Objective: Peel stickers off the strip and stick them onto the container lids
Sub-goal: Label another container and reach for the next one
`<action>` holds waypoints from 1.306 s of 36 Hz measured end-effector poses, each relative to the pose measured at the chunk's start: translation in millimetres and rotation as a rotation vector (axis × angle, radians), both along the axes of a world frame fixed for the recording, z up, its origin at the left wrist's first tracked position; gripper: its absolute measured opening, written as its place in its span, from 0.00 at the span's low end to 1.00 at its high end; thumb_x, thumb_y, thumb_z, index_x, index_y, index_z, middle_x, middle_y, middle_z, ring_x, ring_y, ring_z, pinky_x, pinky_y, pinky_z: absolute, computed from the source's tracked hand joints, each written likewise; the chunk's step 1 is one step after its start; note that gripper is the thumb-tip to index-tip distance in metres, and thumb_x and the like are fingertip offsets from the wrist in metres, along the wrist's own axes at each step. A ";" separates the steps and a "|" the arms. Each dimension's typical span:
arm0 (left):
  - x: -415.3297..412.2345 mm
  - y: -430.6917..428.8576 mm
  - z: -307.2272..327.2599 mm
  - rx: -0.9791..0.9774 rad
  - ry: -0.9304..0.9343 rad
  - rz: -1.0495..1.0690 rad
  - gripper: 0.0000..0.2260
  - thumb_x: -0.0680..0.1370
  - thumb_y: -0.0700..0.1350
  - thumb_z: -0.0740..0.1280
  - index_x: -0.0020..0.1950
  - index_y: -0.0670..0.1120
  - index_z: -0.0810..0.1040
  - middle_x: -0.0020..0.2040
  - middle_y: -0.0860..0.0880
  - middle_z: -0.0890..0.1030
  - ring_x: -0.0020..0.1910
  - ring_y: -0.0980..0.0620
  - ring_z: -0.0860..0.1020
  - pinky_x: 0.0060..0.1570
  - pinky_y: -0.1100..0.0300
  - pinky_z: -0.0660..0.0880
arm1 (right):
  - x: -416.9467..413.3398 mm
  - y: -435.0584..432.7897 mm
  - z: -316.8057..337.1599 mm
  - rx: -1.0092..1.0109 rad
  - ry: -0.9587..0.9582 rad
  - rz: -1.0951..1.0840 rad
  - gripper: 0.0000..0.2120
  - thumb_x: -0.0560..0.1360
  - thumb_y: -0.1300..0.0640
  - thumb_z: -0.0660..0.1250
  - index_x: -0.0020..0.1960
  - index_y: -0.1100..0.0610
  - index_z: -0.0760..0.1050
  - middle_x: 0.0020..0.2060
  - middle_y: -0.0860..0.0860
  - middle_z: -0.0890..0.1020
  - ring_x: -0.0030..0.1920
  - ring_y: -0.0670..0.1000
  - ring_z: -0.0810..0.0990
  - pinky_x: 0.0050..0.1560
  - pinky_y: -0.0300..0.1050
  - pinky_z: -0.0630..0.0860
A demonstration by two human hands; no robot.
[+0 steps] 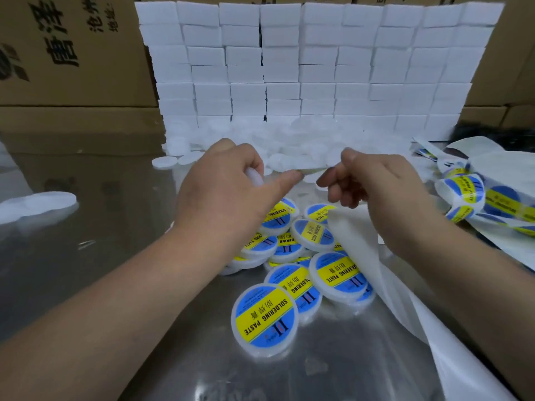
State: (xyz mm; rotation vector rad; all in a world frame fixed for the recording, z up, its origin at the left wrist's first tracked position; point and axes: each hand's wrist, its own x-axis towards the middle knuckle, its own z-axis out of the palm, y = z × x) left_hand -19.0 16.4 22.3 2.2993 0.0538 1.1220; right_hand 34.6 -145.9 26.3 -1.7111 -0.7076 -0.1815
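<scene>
On the bench [86, 256], labelled lids [289, 273] lie heaped in the middle. Behind them lies a heap of what seem bare lids [289, 146], then a wall of stacked blocks [318, 68], with cardboard boxes [72, 53] at both its sides. The sticker strip [469, 195] lies coiled at right, its backing [399, 308] trailing toward the near edge.

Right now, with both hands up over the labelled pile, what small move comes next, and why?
Probably lay the thin edge-on sticker flat onto the plain white round lid and press it down. The left hand grips that lid, the right hand pinches the sticker beside the left thumb, and the white backing strip hangs loose below.
</scene>
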 end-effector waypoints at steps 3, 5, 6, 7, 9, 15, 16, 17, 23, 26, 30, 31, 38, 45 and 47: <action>-0.5 -2.1 0.5 0.058 0.022 0.001 0.18 0.61 0.65 0.64 0.29 0.53 0.63 0.33 0.55 0.66 0.34 0.66 0.67 0.34 0.74 0.62 | 1.6 1.1 -0.2 0.030 0.026 -0.052 0.16 0.67 0.44 0.62 0.31 0.52 0.80 0.24 0.45 0.77 0.26 0.42 0.71 0.32 0.34 0.67; -0.6 -3.3 1.0 0.093 0.035 0.006 0.18 0.60 0.65 0.64 0.29 0.53 0.62 0.34 0.55 0.65 0.33 0.62 0.66 0.34 0.75 0.62 | 1.7 1.8 -1.9 0.010 0.011 -0.078 0.10 0.68 0.48 0.66 0.29 0.48 0.80 0.23 0.43 0.77 0.25 0.40 0.71 0.31 0.34 0.68; -0.4 -3.5 1.4 0.104 0.044 0.013 0.18 0.60 0.64 0.65 0.29 0.54 0.61 0.34 0.55 0.64 0.33 0.62 0.65 0.34 0.75 0.61 | 1.6 2.4 -3.3 0.012 -0.001 -0.091 0.11 0.70 0.52 0.68 0.29 0.47 0.79 0.23 0.43 0.77 0.25 0.39 0.71 0.30 0.32 0.68; -0.1 -3.5 1.8 0.110 0.054 0.024 0.19 0.60 0.64 0.65 0.30 0.54 0.61 0.34 0.56 0.64 0.33 0.61 0.65 0.34 0.74 0.61 | 1.2 3.6 -4.6 0.022 -0.015 -0.111 0.13 0.71 0.55 0.68 0.28 0.48 0.79 0.23 0.42 0.77 0.24 0.38 0.72 0.28 0.30 0.68; 0.8 -2.3 2.6 0.114 0.082 0.040 0.19 0.60 0.65 0.65 0.31 0.53 0.61 0.35 0.56 0.64 0.33 0.61 0.65 0.32 0.71 0.61 | 1.0 5.3 -5.0 0.074 -0.044 -0.186 0.14 0.72 0.56 0.67 0.28 0.49 0.78 0.22 0.41 0.77 0.24 0.38 0.71 0.27 0.29 0.67; 3.9 0.4 3.6 -0.072 0.160 0.030 0.20 0.62 0.67 0.63 0.36 0.54 0.62 0.38 0.56 0.65 0.35 0.58 0.67 0.30 0.61 0.59 | 8.9 -9.7 10.6 0.401 -0.013 -0.424 0.13 0.75 0.56 0.64 0.32 0.51 0.74 0.21 0.41 0.74 0.23 0.40 0.68 0.26 0.32 0.66; 4.4 0.8 4.0 -0.192 0.176 -0.033 0.18 0.65 0.66 0.62 0.36 0.54 0.63 0.38 0.55 0.66 0.35 0.55 0.68 0.31 0.59 0.62 | 6.2 -8.2 10.4 0.389 -0.024 -0.393 0.13 0.74 0.56 0.64 0.31 0.51 0.74 0.21 0.41 0.73 0.24 0.40 0.68 0.26 0.32 0.66; 4.3 -0.1 5.5 -0.339 0.185 -0.119 0.14 0.67 0.63 0.59 0.36 0.53 0.64 0.37 0.54 0.66 0.36 0.51 0.69 0.33 0.56 0.65 | 3.1 -5.1 8.5 0.355 -0.040 -0.341 0.12 0.72 0.56 0.65 0.30 0.50 0.74 0.21 0.42 0.73 0.24 0.40 0.68 0.27 0.32 0.67; 2.9 -4.0 8.1 -0.677 0.151 -0.337 0.11 0.79 0.39 0.53 0.42 0.52 0.70 0.41 0.51 0.75 0.34 0.52 0.80 0.43 0.52 0.79 | -6.8 5.2 1.3 0.180 -0.017 -0.011 0.10 0.65 0.54 0.64 0.27 0.46 0.79 0.21 0.44 0.74 0.25 0.40 0.70 0.30 0.31 0.68; 4.3 -4.7 6.8 -0.681 0.154 -0.405 0.12 0.79 0.37 0.55 0.47 0.52 0.72 0.45 0.48 0.79 0.34 0.55 0.82 0.38 0.61 0.80 | -9.2 4.7 0.1 0.132 -0.030 0.050 0.10 0.66 0.54 0.65 0.27 0.47 0.79 0.21 0.44 0.74 0.25 0.40 0.71 0.31 0.30 0.68; 4.6 -6.6 5.6 -0.745 0.136 -0.554 0.16 0.80 0.36 0.57 0.52 0.58 0.72 0.52 0.47 0.80 0.41 0.53 0.82 0.38 0.64 0.78 | -10.2 6.2 -3.5 0.080 -0.061 0.055 0.16 0.72 0.61 0.68 0.28 0.49 0.78 0.20 0.43 0.74 0.24 0.39 0.71 0.29 0.28 0.67; 4.0 -6.8 5.6 -0.758 0.137 -0.589 0.18 0.80 0.35 0.57 0.51 0.61 0.72 0.51 0.47 0.80 0.41 0.53 0.82 0.39 0.63 0.79 | -10.6 6.3 -3.4 0.071 -0.061 0.043 0.16 0.73 0.61 0.67 0.28 0.49 0.78 0.21 0.43 0.74 0.24 0.39 0.71 0.29 0.28 0.66; 3.2 -7.0 6.4 -0.962 0.184 -0.739 0.17 0.79 0.35 0.53 0.53 0.53 0.76 0.42 0.46 0.83 0.40 0.48 0.83 0.39 0.58 0.80 | -10.6 6.9 -2.3 0.029 -0.056 -0.003 0.12 0.73 0.57 0.66 0.33 0.47 0.78 0.20 0.42 0.74 0.24 0.38 0.71 0.27 0.26 0.65; 4.2 -7.7 3.2 -0.943 0.179 -0.771 0.11 0.79 0.41 0.58 0.53 0.53 0.77 0.44 0.47 0.84 0.42 0.47 0.83 0.43 0.56 0.81 | -10.3 7.7 -2.4 0.000 -0.056 0.000 0.12 0.74 0.56 0.66 0.33 0.47 0.78 0.20 0.42 0.74 0.24 0.38 0.71 0.28 0.27 0.66; 4.4 -8.0 1.0 -0.910 0.178 -0.768 0.10 0.79 0.41 0.61 0.53 0.54 0.77 0.43 0.49 0.84 0.42 0.48 0.83 0.43 0.56 0.81 | -10.2 8.3 -2.3 -0.007 -0.059 0.004 0.13 0.74 0.56 0.66 0.32 0.47 0.77 0.20 0.42 0.74 0.24 0.39 0.71 0.28 0.27 0.65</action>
